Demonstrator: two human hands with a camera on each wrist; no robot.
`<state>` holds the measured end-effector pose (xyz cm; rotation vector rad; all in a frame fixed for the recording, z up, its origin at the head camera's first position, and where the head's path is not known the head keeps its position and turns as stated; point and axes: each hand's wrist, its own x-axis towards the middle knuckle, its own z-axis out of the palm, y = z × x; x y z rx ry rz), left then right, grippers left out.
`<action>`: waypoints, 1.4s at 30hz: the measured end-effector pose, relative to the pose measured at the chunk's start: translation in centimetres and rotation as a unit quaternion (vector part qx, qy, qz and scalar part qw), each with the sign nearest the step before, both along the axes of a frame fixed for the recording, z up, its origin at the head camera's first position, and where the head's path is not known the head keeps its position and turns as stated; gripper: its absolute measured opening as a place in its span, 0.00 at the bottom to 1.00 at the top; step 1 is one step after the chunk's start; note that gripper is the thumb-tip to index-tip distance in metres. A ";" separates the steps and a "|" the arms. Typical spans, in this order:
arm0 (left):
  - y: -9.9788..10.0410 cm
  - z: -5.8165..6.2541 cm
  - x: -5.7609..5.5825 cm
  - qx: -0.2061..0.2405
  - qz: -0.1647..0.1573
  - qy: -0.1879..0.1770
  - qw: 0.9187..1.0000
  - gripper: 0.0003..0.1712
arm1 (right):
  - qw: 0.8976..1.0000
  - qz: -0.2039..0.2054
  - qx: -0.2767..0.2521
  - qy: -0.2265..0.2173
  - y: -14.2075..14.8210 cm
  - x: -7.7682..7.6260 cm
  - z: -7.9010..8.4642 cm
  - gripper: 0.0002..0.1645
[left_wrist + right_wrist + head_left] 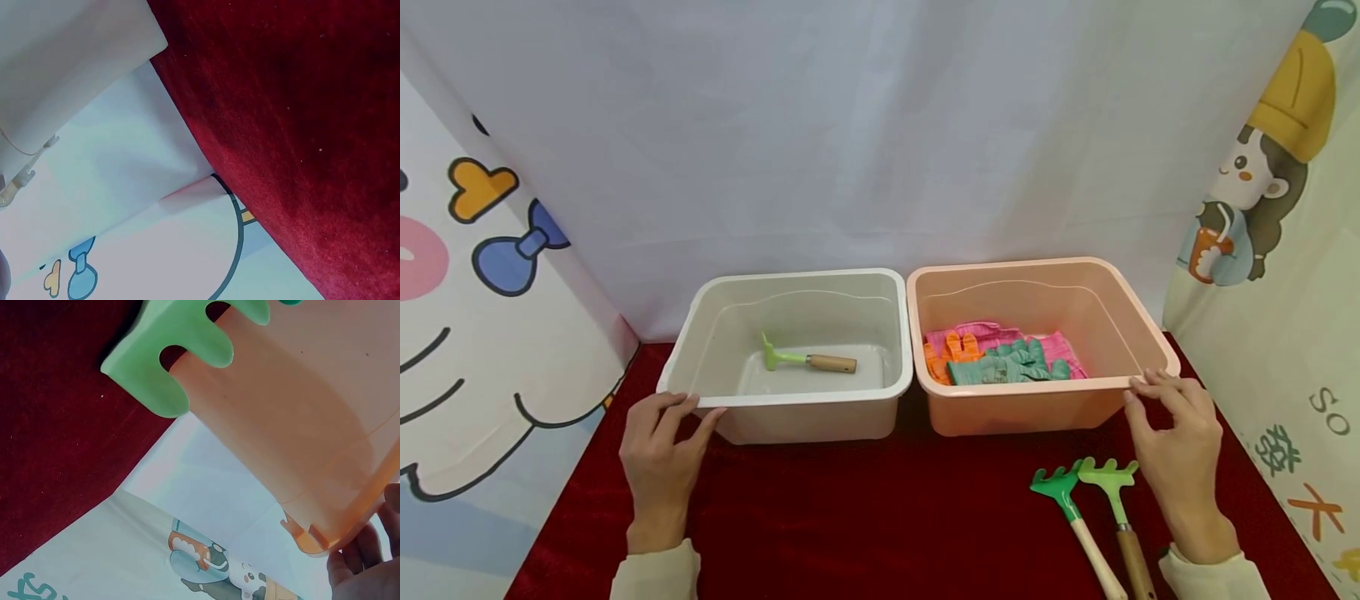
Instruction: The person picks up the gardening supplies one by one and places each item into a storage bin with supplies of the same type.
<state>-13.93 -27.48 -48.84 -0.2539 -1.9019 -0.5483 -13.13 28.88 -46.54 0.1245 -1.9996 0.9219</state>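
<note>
My left hand [658, 454] grips the front left corner of a white plastic bin [808, 421], its thumb against the front rim. At the front right corner of a peach bin [1011, 412], my right hand [1180, 450] holds the rim; its fingers curl round that edge in the right wrist view. Inside the white bin lies a small green hand rake [831, 363] with a wooden handle. Folded pink gloves [985, 333], an orange glove [962, 346] and a teal-green glove [1007, 367] lie in the peach bin.
Two more hand rakes lie near my right forearm: a dark green one [1060, 485] with a pale handle and a light green one [1108, 479] with a wooden handle. Red cloth [865, 517] covers the table. A white curtain [820, 133] and printed side panels [1285, 367] surround it.
</note>
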 end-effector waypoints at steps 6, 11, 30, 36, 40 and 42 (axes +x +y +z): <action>0.0 -0.2 -0.1 0.000 0.001 -0.001 1.000 0.36 | 1.000 0.007 0.024 -0.012 0.6 0.1 0.0 0.14; 0.0 -0.3 -0.2 -0.003 0.002 -0.002 1.000 0.36 | 0.998 0.030 0.041 -0.025 1.1 0.4 0.4 0.17; 0.0 0.0 0.1 -0.008 0.014 -0.019 1.000 0.37 | 0.982 0.034 0.138 -0.124 -0.1 6.2 -0.9 0.32; 0.0 -0.1 0.2 -0.007 0.017 -0.021 1.000 0.37 | 0.947 0.025 0.207 -0.245 -1.3 8.2 -1.8 0.37; -0.1 -0.1 0.3 -0.005 0.018 -0.021 1.000 0.37 | 0.909 0.038 0.244 -0.335 -1.3 8.8 -2.3 0.41; -0.1 0.0 0.3 -0.005 0.018 -0.020 1.000 0.37 | 0.889 0.042 0.265 -0.371 -1.2 9.0 -2.6 0.43</action>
